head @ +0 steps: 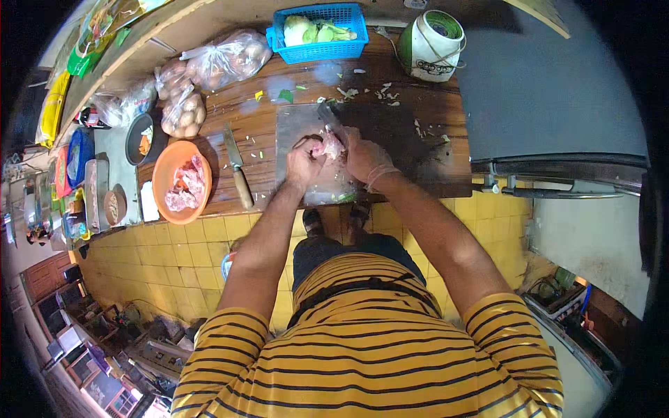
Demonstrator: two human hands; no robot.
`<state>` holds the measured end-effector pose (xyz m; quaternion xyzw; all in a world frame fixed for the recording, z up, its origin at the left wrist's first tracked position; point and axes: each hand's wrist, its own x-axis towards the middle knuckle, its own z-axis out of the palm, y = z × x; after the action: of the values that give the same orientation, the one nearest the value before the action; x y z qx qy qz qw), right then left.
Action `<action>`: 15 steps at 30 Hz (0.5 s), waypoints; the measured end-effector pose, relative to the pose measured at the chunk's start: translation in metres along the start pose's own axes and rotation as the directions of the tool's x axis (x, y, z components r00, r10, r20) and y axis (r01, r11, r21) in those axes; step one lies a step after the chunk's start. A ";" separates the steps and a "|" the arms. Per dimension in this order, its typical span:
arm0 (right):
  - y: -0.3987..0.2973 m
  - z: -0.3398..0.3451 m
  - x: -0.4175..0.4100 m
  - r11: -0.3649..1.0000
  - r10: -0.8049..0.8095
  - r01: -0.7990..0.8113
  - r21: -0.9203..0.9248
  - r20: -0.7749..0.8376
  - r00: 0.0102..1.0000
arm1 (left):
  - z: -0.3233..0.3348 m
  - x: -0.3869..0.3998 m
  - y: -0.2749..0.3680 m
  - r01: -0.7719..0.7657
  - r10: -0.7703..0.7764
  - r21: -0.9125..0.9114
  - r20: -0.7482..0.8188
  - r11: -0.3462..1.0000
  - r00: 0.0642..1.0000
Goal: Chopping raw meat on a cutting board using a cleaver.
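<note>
My left hand (303, 163) grips a piece of raw meat (332, 146) with pale pink flesh, its fingers closed around the left end. In my right hand (369, 161) is a knife, its broad blade (328, 114) pointing away from me, close along the meat's right side. The right hand hides the handle. Both hands are above a grey cutting board (292, 123) littered with scraps. To the left, a second knife (239, 175) with a wooden handle lies on the wooden table. Beyond it an orange plastic bowl (160, 183) contains more raw meat pieces (185, 190).
A blue plastic basket (319, 53) with pale green vegetables and a white-green appliance base (429, 49) stand at the back. Tied plastic bags (230, 57) of round produce sit back left, near a dark bowl (135, 149). The table's front edge (439, 193) runs before my body.
</note>
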<state>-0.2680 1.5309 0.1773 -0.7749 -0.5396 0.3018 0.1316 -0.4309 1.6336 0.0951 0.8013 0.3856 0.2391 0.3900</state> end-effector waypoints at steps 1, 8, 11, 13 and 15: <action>-0.004 -0.003 -0.002 0.998 -0.030 0.030 0.053 -0.005 1.000 | 0.000 -0.003 0.000 -0.052 0.052 0.013 -0.006 0.999 0.999; 0.001 0.012 -0.005 0.990 0.115 -0.105 -0.098 0.104 0.988 | 0.007 -0.005 0.006 -0.013 0.014 -0.041 0.020 0.999 1.000; -0.001 0.016 0.009 0.998 0.018 -0.017 -0.066 0.002 1.000 | 0.003 0.000 0.010 -0.058 0.060 -0.102 0.017 0.993 0.998; -0.005 0.012 0.025 0.996 -0.062 0.059 -0.072 -0.039 0.997 | 0.003 0.011 0.005 -0.135 0.130 -0.051 -0.081 0.990 0.988; 0.000 0.014 0.029 0.998 -0.030 0.028 -0.057 -0.038 0.999 | 0.006 0.010 0.001 -0.051 0.048 -0.024 -0.092 0.998 0.995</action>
<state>-0.2696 1.5562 0.1569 -0.7762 -0.5563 0.2695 0.1243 -0.4207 1.6383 0.0937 0.7935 0.3798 0.2901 0.3767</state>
